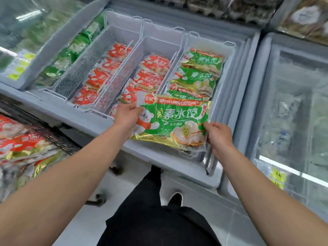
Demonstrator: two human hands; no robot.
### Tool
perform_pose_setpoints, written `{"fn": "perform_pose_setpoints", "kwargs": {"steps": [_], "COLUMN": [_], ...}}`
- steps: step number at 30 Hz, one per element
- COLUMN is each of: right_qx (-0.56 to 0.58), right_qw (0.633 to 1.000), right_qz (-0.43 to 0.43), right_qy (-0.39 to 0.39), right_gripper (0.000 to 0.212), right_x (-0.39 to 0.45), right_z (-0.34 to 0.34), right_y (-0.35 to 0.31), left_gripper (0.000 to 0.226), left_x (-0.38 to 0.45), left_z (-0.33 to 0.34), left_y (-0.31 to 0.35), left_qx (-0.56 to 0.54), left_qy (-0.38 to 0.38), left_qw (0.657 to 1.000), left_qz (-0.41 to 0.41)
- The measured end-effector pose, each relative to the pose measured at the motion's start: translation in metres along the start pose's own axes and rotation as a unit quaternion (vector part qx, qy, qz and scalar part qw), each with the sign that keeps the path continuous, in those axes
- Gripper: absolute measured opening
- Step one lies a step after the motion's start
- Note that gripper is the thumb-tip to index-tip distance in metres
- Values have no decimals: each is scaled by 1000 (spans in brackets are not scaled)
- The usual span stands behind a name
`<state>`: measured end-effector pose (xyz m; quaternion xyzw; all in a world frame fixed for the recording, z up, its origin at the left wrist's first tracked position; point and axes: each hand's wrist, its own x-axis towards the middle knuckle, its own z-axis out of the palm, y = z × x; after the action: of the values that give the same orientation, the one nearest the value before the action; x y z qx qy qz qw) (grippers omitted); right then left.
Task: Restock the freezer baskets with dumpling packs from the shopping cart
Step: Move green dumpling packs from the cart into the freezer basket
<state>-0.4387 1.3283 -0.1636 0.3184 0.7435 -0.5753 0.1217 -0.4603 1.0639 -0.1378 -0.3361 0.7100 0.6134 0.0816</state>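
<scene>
Both my hands hold one green dumpling pack (174,119) over the front rim of the open freezer (99,122). My left hand (126,115) grips its upper left edge and my right hand (219,134) pinches its lower right corner. Behind it, the right basket (229,50) holds a row of matching green packs (198,73). The middle basket (159,43) and the left basket (83,68) hold red dumpling packs (150,75). At the lower left, the shopping cart (58,139) carries more red packs (23,139).
A slid-back glass lid (53,32) covers the freezer's left part, with green packs beneath. Another closed glass-topped freezer (292,107) stands to the right. Egg cartons (230,6) sit on the shelf behind. My dark trousers and shoe (174,197) show below.
</scene>
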Motion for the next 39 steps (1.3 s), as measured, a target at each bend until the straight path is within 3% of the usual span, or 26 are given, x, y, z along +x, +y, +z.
{"fn": "perform_pose_setpoints", "kwargs": {"steps": [5, 8, 12, 14, 17, 18, 20, 23, 27, 34, 39], "right_qx": [-11, -51, -83, -94, -125, -140, -189, -207, -225, -268, -300], "right_qw": [999, 995, 988, 984, 976, 975, 971, 973, 970, 963, 948], "right_qz": [10, 21, 48, 62, 86, 94, 108, 90, 91, 16, -81], "right_qy": [53, 87, 122, 141, 157, 147, 104, 50, 20, -23, -67], "right_gripper": [25, 31, 27, 22, 25, 21, 16, 45, 53, 53, 50], "right_x": [55, 89, 129, 142, 162, 164, 165, 159, 149, 113, 68], "right_z": [10, 27, 47, 52, 57, 57, 60, 67, 78, 89, 99], "right_y": [-15, -25, -39, -43, -45, -47, -49, -49, -49, -49, -45], "left_gripper": [6, 22, 6, 34, 32, 29, 48, 74, 69, 59, 47], "left_x": [64, 115, 168, 187, 209, 210, 215, 220, 213, 164, 103], "left_z": [44, 66, 92, 103, 118, 123, 130, 129, 116, 65, 13], "left_y": [25, 32, 47, 50, 54, 56, 58, 55, 50, 34, 15], "left_qx": [76, 103, 129, 124, 141, 159, 231, 284, 290, 262, 205], "left_qy": [-28, -54, -87, -91, -119, -143, -200, -248, -267, -230, -146], "left_qw": [997, 993, 985, 984, 978, 973, 950, 926, 919, 937, 967], "left_qz": [-10, -32, -73, -87, -93, -86, -57, -30, -29, 11, 43]}}
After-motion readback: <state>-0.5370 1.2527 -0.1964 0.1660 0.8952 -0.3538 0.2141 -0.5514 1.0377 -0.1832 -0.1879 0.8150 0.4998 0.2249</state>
